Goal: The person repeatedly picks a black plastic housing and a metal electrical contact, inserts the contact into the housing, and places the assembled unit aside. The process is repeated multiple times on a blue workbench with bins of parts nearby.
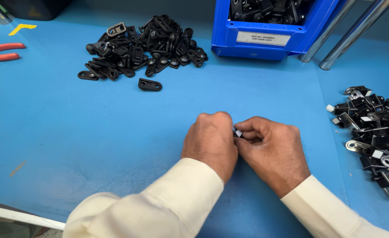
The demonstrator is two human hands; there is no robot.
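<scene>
My left hand (211, 142) and my right hand (271, 150) meet over the blue table top (71, 128), knuckles up, fingers curled. Pinched between the fingertips of both hands is a small black part with a white tip (237, 132); most of it is hidden by the fingers. Cream sleeves cover both wrists. A heap of black plastic parts (144, 46) lies at the far left of centre, with one loose black part (149, 84) closest to my hands.
A blue bin (265, 37) holding black parts stands at the back. A pile of black and metal parts with white tips (377, 136) lies at the right edge. Red-handled pliers (3, 51) rest far left. Two metal tubes (348, 31) slant at the back right.
</scene>
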